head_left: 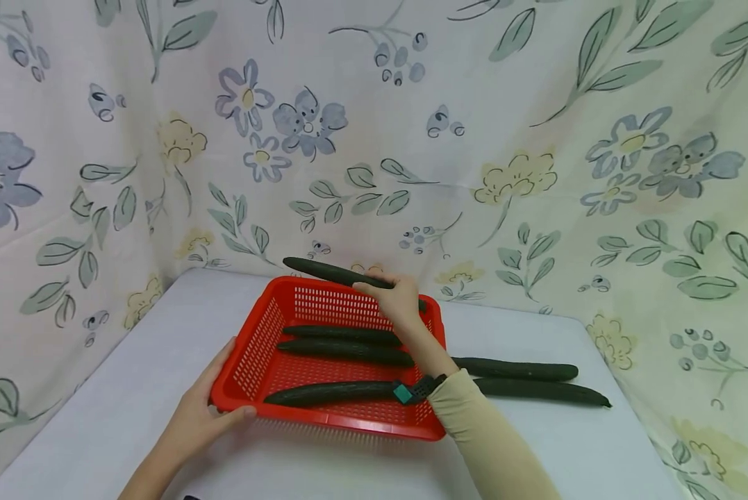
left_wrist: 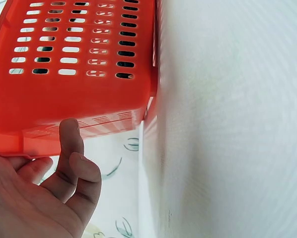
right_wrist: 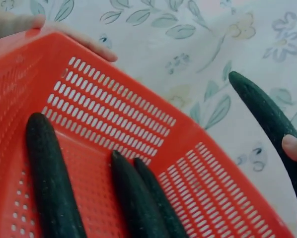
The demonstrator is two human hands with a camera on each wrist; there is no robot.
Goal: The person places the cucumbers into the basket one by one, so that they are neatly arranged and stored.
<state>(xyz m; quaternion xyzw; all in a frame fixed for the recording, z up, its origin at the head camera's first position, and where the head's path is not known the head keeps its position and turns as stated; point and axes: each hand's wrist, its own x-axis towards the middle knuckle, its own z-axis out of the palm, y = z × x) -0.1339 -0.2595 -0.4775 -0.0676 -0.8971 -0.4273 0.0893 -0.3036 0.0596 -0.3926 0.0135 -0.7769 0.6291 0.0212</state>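
Note:
A red plastic basket (head_left: 323, 419) with slotted walls stands on the table. My left hand (head_left: 206, 410) grips its left corner, the thumb over the rim; in the left wrist view the fingers (left_wrist: 71, 144) curl against the outside wall. Above the basket's far side, my right hand (head_left: 399, 297) holds a dark green cucumber (head_left: 323, 269), which points left and is also seen at the right edge of the right wrist view. Inside the basket lie three cucumbers: one near the front (head_left: 330, 392) and two side by side (head_left: 348, 351) farther back.
Two more cucumbers (head_left: 524, 369) lie on the white table (head_left: 536, 451) right of the basket, partly hidden by my right arm. A flower-patterned cloth (head_left: 361, 139) hangs behind the table and along both sides. A dark band with a teal piece (head_left: 403, 393) sits on my right wrist.

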